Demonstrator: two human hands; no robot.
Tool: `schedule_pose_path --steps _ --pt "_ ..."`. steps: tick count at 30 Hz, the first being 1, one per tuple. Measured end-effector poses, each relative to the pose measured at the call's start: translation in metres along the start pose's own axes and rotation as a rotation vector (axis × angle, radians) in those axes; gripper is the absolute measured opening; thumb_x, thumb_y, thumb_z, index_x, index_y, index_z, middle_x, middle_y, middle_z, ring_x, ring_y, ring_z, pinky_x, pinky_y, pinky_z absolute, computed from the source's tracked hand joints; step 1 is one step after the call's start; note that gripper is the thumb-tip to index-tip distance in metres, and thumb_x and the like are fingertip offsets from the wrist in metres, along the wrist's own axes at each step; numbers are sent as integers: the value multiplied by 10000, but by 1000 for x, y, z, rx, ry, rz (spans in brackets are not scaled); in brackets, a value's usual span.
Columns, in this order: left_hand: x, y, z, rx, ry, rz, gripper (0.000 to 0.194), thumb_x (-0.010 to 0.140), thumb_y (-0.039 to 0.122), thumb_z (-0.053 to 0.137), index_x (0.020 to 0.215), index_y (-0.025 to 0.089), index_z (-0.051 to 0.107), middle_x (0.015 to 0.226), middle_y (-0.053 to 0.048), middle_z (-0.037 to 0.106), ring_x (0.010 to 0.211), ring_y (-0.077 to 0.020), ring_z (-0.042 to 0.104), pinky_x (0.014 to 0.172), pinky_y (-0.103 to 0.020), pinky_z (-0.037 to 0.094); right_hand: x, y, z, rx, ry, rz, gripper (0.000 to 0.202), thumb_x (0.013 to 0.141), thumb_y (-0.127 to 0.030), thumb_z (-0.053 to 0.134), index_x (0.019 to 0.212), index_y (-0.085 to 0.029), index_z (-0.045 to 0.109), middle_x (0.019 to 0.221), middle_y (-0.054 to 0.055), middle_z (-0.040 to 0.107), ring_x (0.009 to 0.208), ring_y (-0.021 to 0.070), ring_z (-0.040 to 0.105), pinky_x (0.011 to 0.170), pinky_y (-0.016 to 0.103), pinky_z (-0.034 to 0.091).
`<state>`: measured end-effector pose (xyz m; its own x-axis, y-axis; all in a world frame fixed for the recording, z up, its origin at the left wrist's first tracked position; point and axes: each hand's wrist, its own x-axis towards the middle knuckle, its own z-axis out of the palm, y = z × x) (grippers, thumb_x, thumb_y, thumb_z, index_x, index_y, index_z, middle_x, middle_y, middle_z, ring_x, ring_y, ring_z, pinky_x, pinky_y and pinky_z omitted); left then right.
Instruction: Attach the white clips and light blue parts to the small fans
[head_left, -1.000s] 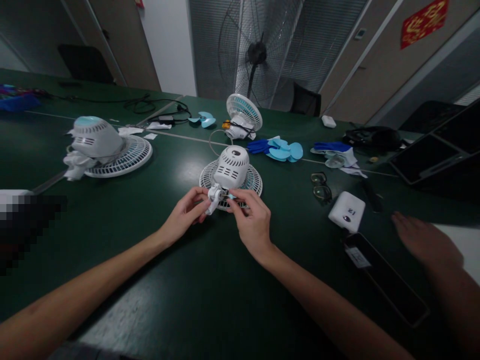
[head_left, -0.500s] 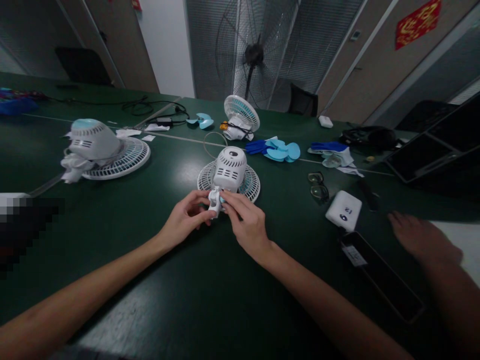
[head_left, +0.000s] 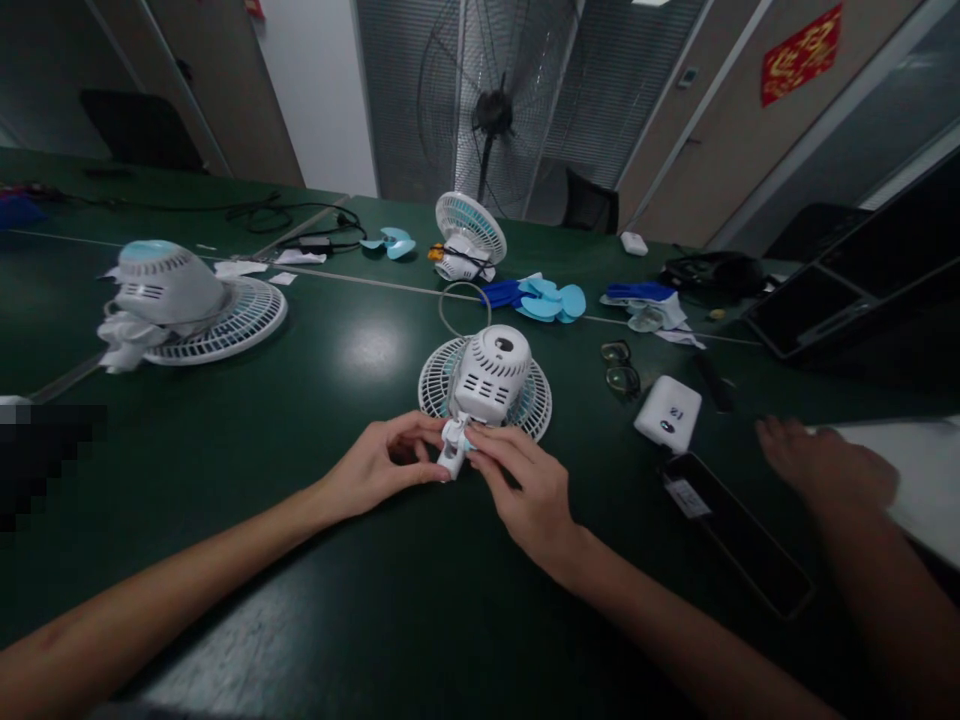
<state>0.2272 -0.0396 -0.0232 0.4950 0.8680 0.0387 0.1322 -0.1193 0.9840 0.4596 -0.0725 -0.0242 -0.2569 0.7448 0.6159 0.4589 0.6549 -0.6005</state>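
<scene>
While the small white fan [head_left: 486, 388] lies face down on the green table [head_left: 315, 560], its white bracket [head_left: 453, 447] is pinched from both sides: the fingers of the left hand [head_left: 379, 467] are curled onto it from the left, and the thumb and forefinger of the right hand [head_left: 527, 487] are pressed together on it from the right. The bracket is held just off the near edge of the round grille, with the motor housing standing directly behind the fingertips. A thin wire ring [head_left: 464, 308] is seen just beyond the fan. To the right, glasses [head_left: 619, 367], a white box [head_left: 667, 413] and a black phone [head_left: 735, 532] are laid out, and another person's hand [head_left: 823, 466] is rested flat beside them. Further back, blue fan blades [head_left: 553, 299] and a second small fan [head_left: 466, 236] are found; a larger fan [head_left: 184, 302] is set well apart on the left. What exactly is gripped under the right fingertips cannot be made out, as it is covered by the fingers. A blurred patch is cut off at the left edge.
</scene>
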Motion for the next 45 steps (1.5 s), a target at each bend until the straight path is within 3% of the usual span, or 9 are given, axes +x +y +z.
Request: schedule_pose_path --steps 5,11,14,21,29,37,42,45 --pt "-3 7 24 -97 -23 -78 431 821 336 870 1174 205 660 1019 -50 771 687 -147 700 654 -285 559 -17 0 -12 -3 69 86 285 997 -139 659 1243 -276 704 1117 44 766 1006 202 751 845 364 668" --pt "-7 6 53 -288 120 -98 333 914 432 767 1084 203 595 986 -37 666 732 -148 637 478 -206 529 -21 5 -15 -18 98 99 218 988 -191 695 1189 -267 733 1077 58 717 978 202 724 776 337 666" --pt "-6 4 61 -367 171 -100 337 923 439 755 1056 192 569 990 -26 620 747 -147 643 495 -220 580 -22 5 -16 21 63 67 298 1002 -152 654 1281 -250 695 1081 65 716 953 186 722 750 306 666" --pt "-3 1 57 -393 139 -63 293 956 382 734 1113 187 581 1056 -29 606 788 -144 662 571 -251 638 -25 10 -16 82 6 19 358 1004 -81 608 1312 -251 671 1119 59 734 913 167 739 754 289 670" --pt "-3 -1 57 -385 128 -34 284 970 375 713 1143 188 587 1057 -29 580 792 -139 652 559 -242 629 -20 10 -15 63 126 93 173 960 -140 715 1103 -236 719 1095 57 689 990 180 707 731 265 652" --pt "-2 -4 61 -380 119 -32 359 929 369 762 1132 206 515 1048 -34 627 775 -154 707 572 -247 616 -20 8 -11 66 105 77 206 979 -106 653 1148 -219 687 956 24 708 818 147 704 666 249 603" --pt "-2 -6 61 -331 213 -31 387 889 361 804 1108 204 526 1044 -20 633 731 -134 690 586 -264 620 -18 5 -13 81 30 33 310 976 -76 632 1245 -222 680 1082 57 725 944 172 721 723 263 628" --pt "-2 -4 58 -211 285 -20 367 889 361 808 1099 196 557 914 6 658 714 -127 676 636 -258 609 -16 4 -14 73 60 40 296 978 -80 632 1228 -227 695 1143 71 714 1033 187 716 733 258 641"
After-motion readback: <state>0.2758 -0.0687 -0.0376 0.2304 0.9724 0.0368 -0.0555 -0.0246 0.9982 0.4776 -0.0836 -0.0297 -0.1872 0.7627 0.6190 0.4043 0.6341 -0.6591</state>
